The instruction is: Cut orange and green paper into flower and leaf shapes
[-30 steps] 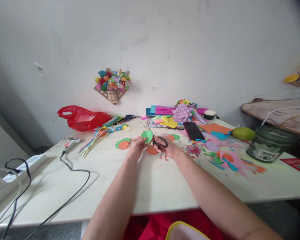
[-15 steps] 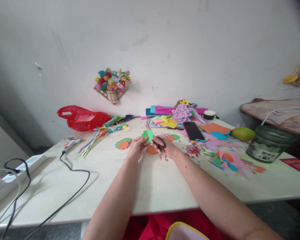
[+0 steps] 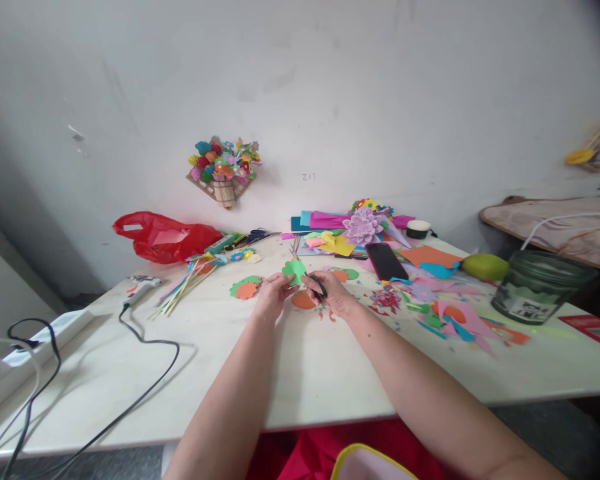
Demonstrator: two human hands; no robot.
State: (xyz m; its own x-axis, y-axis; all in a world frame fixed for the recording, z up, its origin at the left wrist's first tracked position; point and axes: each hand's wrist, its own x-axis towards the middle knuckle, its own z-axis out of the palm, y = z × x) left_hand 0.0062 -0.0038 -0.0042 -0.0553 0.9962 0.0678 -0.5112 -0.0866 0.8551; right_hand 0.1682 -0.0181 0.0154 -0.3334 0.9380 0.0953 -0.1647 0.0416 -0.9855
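My left hand [image 3: 276, 292] pinches a green scalloped foam or paper piece [image 3: 295, 270] at its lower left edge, above the table. Closed around the black handles of a pair of scissors [image 3: 320, 288], my right hand [image 3: 334, 293] holds them against the right side of the green piece; the blades are mostly hidden. An orange round cutout [image 3: 304, 300] lies on the table just below both hands. Orange and green flower cutouts [image 3: 247, 288] lie to the left, and more cutouts [image 3: 351, 274] sit behind my right hand.
Right of my hands are a phone [image 3: 386, 261], small scraps [image 3: 386, 300], coloured offcuts [image 3: 463, 320] and a glass jar [image 3: 535, 287]. Leftward lie thin sticks [image 3: 190, 287], a glue gun [image 3: 143, 291] with its cord, a power strip [image 3: 55, 343] and a red plastic bag [image 3: 167, 237].
The scissors' handles have turned and come closer together in my right hand. The green piece has shifted very slightly left; the left hand stays nearly still.
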